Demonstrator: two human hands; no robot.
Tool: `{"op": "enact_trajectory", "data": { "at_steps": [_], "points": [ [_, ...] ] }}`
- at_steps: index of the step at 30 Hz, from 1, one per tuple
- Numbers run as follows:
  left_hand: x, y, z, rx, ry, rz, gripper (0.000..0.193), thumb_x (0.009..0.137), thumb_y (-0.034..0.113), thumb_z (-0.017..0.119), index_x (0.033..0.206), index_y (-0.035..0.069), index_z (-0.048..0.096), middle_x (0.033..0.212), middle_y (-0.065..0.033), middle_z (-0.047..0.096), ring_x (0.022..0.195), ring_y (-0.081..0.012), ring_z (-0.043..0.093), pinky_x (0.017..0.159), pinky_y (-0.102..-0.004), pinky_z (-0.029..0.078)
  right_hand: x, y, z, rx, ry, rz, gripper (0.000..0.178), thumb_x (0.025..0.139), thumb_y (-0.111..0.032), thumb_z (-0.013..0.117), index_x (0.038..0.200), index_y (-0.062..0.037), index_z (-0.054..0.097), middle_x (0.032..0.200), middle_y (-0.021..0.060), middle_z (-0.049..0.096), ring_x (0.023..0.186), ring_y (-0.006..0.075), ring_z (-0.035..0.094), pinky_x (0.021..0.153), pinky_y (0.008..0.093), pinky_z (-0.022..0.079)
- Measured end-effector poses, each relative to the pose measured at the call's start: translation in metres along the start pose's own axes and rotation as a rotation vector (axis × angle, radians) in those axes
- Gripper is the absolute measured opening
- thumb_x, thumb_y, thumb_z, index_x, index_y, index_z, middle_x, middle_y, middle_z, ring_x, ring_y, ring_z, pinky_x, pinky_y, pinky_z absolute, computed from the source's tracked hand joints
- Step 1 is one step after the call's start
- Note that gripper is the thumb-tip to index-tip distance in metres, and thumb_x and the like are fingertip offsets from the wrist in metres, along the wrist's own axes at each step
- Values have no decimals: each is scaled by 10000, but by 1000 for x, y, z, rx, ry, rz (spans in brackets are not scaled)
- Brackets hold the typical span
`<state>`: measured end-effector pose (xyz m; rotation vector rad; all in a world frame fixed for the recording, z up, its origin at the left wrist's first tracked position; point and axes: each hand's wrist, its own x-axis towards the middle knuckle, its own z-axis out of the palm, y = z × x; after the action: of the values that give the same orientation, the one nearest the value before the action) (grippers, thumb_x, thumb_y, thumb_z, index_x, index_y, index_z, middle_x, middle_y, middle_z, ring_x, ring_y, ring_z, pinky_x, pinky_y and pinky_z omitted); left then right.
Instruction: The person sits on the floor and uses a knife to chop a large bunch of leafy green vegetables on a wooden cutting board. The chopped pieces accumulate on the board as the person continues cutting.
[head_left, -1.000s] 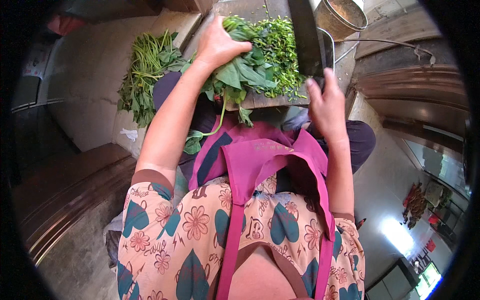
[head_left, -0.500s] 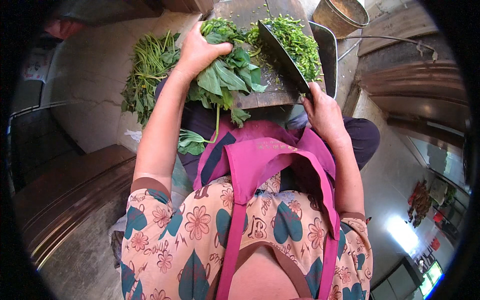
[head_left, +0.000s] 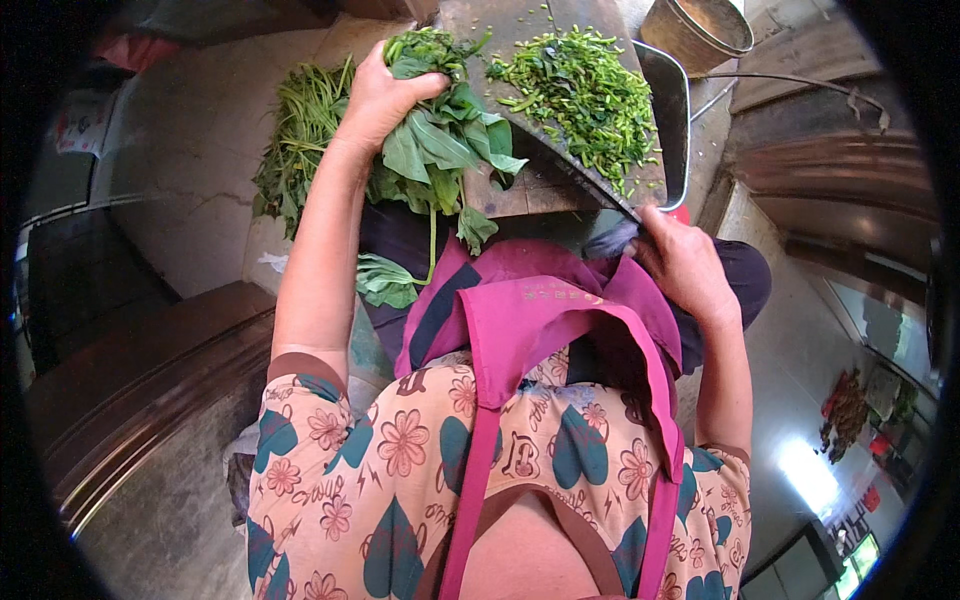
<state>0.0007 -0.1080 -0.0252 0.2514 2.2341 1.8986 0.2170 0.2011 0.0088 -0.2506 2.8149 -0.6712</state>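
My left hand (head_left: 385, 95) is wrapped round a bunch of leafy greens (head_left: 440, 145) at the left side of a wooden cutting board (head_left: 530, 198). Cut stems show at the bunch's far end, and broad leaves hang over the near edge. In my right hand (head_left: 685, 258) is the handle of a cleaver (head_left: 570, 165), its dark blade slanting away to the left across the board's near part. A heap of chopped greens (head_left: 590, 95) lies on the board beyond the blade. The blade's far tip is near the bunch's leaves.
More uncut greens (head_left: 305, 130) are piled left of the board. A metal basin (head_left: 675, 125) sits against its right side, with a worn bucket (head_left: 695, 30) behind. One leafy stem (head_left: 385, 280) hangs by my lap. Wooden furniture (head_left: 150, 385) stands at left.
The cleaver has come nearer and to the right, away from the chopped heap, its blade now lower and more tilted. My left hand has shifted slightly left with the greens.
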Motion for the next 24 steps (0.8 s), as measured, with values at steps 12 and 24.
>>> {"op": "enact_trajectory", "data": {
  "at_steps": [12, 24],
  "points": [
    [-10, -19, 77, 980, -75, 84, 703, 558, 374, 791, 1078, -26, 539, 1089, -210, 593, 1043, -363, 591, 914, -435, 476, 42, -38, -18, 338, 409, 71, 250, 881, -112, 614, 1098, -51, 506, 839, 233, 610, 808, 424, 612, 655, 467, 469],
    [-4, -10, 88, 1125, -111, 35, 652, 572, 372, 788, 1031, -25, 549, 1044, -204, 595, 1016, -362, 601, 897, -458, 468, 156, -37, 19, 107, 124, 122, 272, 892, -230, 568, 993, 5, 476, 871, 293, 636, 878, 466, 617, 773, 538, 488]
  ]
}}
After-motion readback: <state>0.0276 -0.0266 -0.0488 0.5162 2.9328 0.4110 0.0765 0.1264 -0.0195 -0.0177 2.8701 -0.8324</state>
